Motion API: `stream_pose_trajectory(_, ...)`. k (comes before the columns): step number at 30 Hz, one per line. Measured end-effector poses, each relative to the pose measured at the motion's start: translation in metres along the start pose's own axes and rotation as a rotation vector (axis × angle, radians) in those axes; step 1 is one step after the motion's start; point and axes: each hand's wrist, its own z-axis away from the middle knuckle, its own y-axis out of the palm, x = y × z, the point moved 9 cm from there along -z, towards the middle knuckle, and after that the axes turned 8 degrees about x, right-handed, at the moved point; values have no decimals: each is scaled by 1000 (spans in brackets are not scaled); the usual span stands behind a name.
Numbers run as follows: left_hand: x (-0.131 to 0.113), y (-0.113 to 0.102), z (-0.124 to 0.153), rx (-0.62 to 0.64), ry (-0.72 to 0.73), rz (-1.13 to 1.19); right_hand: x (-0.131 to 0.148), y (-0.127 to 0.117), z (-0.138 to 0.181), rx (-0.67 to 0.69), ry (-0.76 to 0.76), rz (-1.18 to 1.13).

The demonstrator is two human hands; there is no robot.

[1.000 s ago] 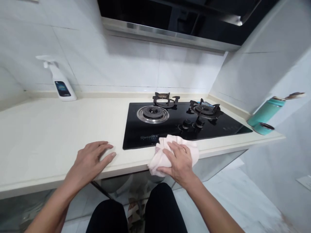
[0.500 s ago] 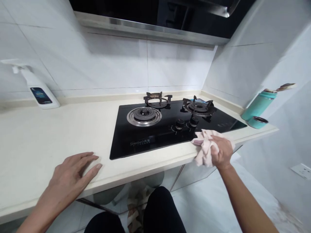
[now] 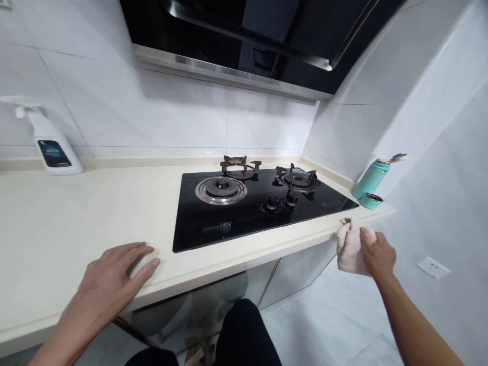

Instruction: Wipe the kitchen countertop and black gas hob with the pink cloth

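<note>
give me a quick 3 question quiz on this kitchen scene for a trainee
1. True or false: the right hand grips a cloth at the front edge of the countertop, near its right corner.
2. The left hand lies: A flat on the countertop, left of the hob; B on the hob; C on the cloth.
3. Fill the gap: the teal flask stands at the countertop's ___ end.

Key: 1 true; 2 A; 3 right.
</note>
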Motion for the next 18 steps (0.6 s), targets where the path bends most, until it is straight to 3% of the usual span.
stream_pose_trajectory(2,1,2,-1,11,7,-12,-31,-7,1,31,130,-29)
stream_pose_trajectory(5,4,4,-2,26,6,-41,-64,-32,-6,-71,299,-128)
stream_pose_trajectory(8,7,6,-4,22,2,-68,-71,-50,-18,-186,425,-227)
stream_pose_trajectory(10,8,6,-5,10,1,-70,-54,-43,-28,-167,414,-268)
stream_pose_trajectory(13,9,5,-5,1,0,-64,-9,-12,-33,-36,277,-295)
stream_pose_trajectory(18,4,1,-7,21,-29,-41,47,27,16,17,73,-321)
